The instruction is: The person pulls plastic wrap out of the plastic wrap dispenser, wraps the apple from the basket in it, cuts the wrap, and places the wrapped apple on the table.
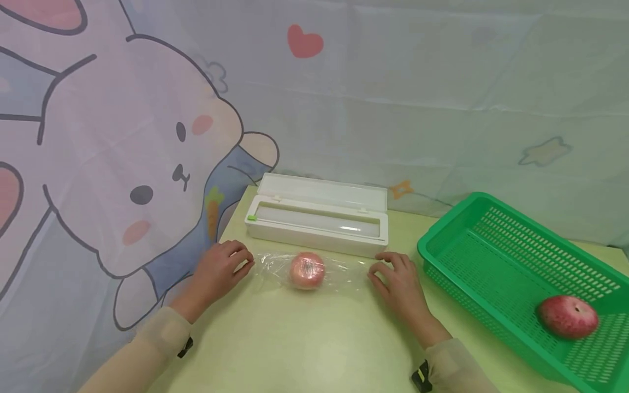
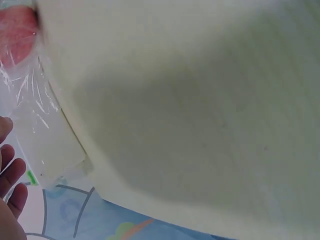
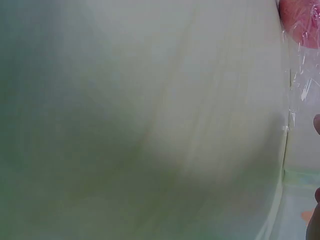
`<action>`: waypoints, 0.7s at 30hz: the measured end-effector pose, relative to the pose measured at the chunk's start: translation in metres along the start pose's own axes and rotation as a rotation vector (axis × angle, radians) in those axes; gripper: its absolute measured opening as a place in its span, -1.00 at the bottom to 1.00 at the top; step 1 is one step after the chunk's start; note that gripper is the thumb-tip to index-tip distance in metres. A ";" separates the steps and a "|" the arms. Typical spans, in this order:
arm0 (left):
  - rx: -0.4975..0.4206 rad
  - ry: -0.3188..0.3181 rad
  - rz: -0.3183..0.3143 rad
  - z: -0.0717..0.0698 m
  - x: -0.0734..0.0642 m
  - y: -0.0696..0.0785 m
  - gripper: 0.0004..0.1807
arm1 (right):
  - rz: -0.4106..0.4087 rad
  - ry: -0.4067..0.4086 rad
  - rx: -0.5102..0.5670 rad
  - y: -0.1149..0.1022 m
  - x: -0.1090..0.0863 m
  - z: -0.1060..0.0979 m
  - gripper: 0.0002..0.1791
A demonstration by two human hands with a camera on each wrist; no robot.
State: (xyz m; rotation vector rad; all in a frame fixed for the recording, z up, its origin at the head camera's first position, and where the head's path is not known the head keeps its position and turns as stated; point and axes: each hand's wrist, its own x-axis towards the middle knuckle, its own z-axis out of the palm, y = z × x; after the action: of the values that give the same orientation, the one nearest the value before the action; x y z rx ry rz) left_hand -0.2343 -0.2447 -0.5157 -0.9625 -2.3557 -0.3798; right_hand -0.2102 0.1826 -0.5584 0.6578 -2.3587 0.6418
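Note:
A pinkish-red apple (image 1: 307, 271) sits on the table, with clear cling film (image 1: 339, 273) over it and stretched out to both sides. My left hand (image 1: 221, 271) is at the film's left end, fingers loosely bent and fingertips right by its edge. At the opposite end, my right hand (image 1: 400, 286) hovers with thumb and fingers apart. The left wrist view catches the fingertips (image 2: 12, 175) beside the film. Only bits of the right hand (image 3: 314, 220) enter the right wrist view, at its edge. Behind the apple stands a white cling film dispenser (image 1: 314, 237), lid raised.
On the right, a green plastic basket (image 1: 472, 262) holds another red apple (image 1: 568, 317). A small green slider (image 1: 252, 218) sits at the dispenser's left end. The pale yellow table (image 1: 304, 338) backs onto a printed cloth (image 1: 373, 109) with a cartoon rabbit.

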 end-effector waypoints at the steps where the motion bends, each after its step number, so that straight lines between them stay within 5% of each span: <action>1: 0.008 0.003 0.012 0.001 -0.002 0.001 -0.74 | 0.001 -0.005 0.000 0.001 0.000 0.001 -0.74; 14: 0.029 -0.063 0.001 0.008 -0.016 0.007 -0.79 | 0.009 -0.116 -0.016 0.007 -0.003 0.005 -0.79; 21: -0.049 0.002 -0.020 0.005 -0.022 0.006 -0.84 | 0.020 -0.125 0.012 0.007 -0.012 -0.008 -0.62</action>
State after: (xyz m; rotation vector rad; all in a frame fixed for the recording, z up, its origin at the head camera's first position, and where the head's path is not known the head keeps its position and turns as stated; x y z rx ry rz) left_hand -0.2195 -0.2506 -0.5325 -0.9606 -2.3658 -0.4480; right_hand -0.2028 0.1966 -0.5627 0.6982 -2.4810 0.6412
